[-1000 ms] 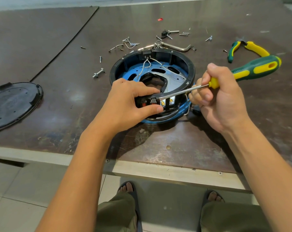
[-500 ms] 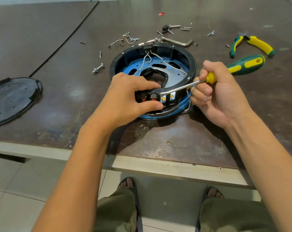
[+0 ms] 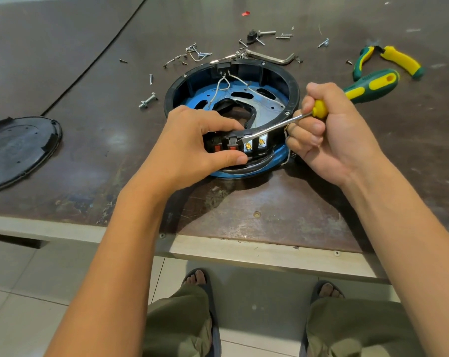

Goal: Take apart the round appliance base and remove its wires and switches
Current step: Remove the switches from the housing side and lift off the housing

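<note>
The round black appliance base [image 3: 277, 78], blue inside, lies open side up on the brown table. White wires [image 3: 219, 90] run from a black socket at its far wall across the metal plate. On its near rim sits a row of switches [image 3: 244, 146], red ones to the left, brass terminals to the right. My left hand [image 3: 195, 145] grips that near rim, thumb below the switches and fingers over the top. My right hand [image 3: 331, 135] holds a green-and-yellow screwdriver [image 3: 367, 87]; its flat tip rests at the switches.
The black round cover [image 3: 19, 150] lies at the left. Loose screws [image 3: 189, 55], a bolt [image 3: 147, 101], a metal hex key [image 3: 272, 59] and small parts are scattered behind the base. Green-and-yellow pliers [image 3: 396, 60] lie at the far right. The table's metal edge [image 3: 244, 251] runs near my legs.
The view has tilted down a little. The screwdriver handle has dropped lower and its tip has stayed at the switches. My left hand keeps its hold on the rim.
</note>
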`<state>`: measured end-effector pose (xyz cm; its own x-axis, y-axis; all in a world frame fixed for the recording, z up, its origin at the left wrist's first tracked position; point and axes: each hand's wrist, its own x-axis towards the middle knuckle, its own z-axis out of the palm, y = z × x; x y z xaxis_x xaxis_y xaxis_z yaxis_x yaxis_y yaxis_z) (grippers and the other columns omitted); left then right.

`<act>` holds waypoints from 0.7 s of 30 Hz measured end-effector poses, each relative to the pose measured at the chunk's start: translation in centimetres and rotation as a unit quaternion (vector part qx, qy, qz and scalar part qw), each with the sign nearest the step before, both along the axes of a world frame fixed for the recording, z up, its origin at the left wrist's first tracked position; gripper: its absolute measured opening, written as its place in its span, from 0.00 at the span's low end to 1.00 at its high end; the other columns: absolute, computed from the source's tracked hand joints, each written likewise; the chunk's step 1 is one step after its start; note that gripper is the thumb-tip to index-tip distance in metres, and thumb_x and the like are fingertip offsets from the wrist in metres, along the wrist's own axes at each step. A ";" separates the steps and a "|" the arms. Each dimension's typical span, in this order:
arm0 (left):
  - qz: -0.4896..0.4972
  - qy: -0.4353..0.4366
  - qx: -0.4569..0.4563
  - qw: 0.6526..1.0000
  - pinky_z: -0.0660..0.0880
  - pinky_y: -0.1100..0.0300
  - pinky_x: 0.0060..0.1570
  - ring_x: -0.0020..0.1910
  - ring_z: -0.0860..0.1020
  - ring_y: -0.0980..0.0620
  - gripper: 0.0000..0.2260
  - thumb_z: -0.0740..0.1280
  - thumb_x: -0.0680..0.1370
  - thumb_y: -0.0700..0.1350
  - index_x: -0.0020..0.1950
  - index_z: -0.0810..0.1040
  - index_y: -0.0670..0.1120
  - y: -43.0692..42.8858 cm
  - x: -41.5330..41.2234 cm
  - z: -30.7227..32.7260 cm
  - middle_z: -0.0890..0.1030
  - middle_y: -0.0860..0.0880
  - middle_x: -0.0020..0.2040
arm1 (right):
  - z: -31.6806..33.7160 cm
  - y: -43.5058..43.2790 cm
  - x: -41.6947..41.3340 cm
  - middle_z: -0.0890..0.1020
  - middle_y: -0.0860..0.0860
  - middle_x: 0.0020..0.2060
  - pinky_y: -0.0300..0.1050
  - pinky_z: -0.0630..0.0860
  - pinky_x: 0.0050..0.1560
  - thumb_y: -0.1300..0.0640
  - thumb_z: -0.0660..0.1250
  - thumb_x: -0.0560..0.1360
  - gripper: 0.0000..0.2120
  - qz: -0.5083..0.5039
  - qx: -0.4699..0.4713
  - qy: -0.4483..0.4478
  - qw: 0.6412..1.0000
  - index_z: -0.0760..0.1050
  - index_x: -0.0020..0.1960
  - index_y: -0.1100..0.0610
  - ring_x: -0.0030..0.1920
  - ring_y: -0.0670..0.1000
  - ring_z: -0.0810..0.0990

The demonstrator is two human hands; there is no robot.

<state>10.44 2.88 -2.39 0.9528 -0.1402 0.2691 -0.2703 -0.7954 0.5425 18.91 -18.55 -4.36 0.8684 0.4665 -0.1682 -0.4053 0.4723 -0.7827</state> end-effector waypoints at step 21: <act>0.005 0.009 -0.014 1.000 0.77 0.48 0.55 0.49 0.82 0.56 0.16 0.77 0.71 0.53 0.57 0.85 0.49 -0.1 -0.1 0.2 0.85 0.55 0.49 | 0.1 0.0 -0.3 0.61 0.47 0.19 0.44 0.49 0.31 0.51 0.59 0.84 0.20 -0.018 -0.063 -0.068 0.996 0.69 0.33 0.53 0.21 0.46 0.56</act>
